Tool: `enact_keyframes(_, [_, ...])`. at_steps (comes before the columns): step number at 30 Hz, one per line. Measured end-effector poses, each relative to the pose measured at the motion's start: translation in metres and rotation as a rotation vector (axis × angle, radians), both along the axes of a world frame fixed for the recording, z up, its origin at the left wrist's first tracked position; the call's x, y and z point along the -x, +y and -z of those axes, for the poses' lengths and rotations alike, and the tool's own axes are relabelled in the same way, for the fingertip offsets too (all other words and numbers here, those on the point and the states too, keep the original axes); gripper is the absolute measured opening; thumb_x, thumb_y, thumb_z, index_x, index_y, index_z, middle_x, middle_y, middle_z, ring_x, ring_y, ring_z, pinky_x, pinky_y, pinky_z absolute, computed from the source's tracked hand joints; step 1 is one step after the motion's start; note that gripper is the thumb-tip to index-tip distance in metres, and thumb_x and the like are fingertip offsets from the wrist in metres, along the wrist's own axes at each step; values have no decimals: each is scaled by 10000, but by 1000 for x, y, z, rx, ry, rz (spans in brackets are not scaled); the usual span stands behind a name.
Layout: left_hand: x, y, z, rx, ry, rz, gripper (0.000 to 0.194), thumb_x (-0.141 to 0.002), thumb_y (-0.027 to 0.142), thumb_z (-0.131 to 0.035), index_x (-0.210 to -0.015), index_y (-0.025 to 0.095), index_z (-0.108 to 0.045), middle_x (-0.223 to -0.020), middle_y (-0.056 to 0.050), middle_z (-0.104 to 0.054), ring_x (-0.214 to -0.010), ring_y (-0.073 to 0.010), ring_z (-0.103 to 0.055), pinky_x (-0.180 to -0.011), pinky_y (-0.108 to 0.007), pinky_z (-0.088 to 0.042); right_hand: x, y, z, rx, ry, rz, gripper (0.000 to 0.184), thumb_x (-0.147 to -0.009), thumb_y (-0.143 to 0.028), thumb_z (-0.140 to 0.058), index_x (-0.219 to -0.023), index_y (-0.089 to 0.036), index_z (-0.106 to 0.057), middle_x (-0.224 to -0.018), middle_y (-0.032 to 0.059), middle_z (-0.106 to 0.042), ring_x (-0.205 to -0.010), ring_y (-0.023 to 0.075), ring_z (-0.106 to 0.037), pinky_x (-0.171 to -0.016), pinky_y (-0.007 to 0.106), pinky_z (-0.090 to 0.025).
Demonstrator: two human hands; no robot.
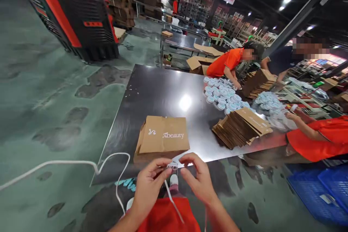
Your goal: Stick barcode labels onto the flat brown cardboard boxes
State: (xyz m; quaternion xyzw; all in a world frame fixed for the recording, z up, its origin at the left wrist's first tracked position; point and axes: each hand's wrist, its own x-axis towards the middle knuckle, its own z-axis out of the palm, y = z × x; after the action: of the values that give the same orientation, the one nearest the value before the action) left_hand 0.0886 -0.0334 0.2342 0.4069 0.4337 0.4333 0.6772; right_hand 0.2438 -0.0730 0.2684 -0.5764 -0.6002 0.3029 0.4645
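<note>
A small whitish slotted buckle (172, 166) is pinched between the thumb and fingers of my left hand (149, 179), in front of my body at the table's near edge. From it a white strap (172, 199) hangs down over my red clothing. My right hand (199, 177) is close beside, its curled fingers at a piece of the same strap by the buckle; the exact grip is partly hidden. Just beyond both hands, a stack of flattened brown cartons (164, 137) printed "Sbeauty" lies on the dark metal table (157, 90).
More strap (67, 162) trails left over the floor. Another carton stack (241, 127) and many blue-white round packs (223, 94) cover the table's right side. Co-workers in orange (225, 61) and dark clothing (282, 58) work there. Blue crates (318, 192) stand at right.
</note>
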Motion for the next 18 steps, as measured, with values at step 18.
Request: enact_keyframes(18, [-49, 29, 8, -70, 270, -127, 151, -693, 320, -690, -707, 172, -712, -662, -11, -709, -624, -162, -638, -615, -237, -524, -44, 61, 33, 44, 225, -42, 209, -803, -234, -630, -1010, -220, -608, -898, 27, -625, -792, 144, -575, -719, 266, -466])
